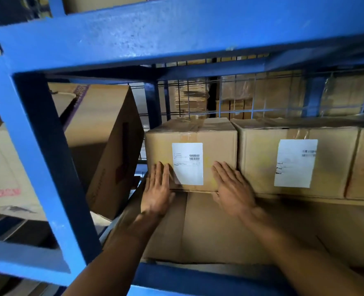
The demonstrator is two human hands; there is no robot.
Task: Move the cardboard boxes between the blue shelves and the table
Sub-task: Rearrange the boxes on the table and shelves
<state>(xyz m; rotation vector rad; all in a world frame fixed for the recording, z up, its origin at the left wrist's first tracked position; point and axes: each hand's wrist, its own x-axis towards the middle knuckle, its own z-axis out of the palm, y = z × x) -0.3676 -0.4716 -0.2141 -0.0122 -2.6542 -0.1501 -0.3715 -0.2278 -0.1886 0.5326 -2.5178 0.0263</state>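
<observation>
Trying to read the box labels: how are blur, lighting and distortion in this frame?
Head view: both forearms and the right hand are motion-smeared; the label on the middle box is fairly sharp, though its print is too small to read; the shelf interior is dim, the blue beam brighter and bowed by the wide-angle lens.

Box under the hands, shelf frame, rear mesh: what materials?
Box: brown cardboard, matte; glossy clear tape along the top seam, white paper label. Shelf frame: probably painted steel; the blue coat looks pitted and scuffed. Rear mesh: thin wire grid, likely metal.
</observation>
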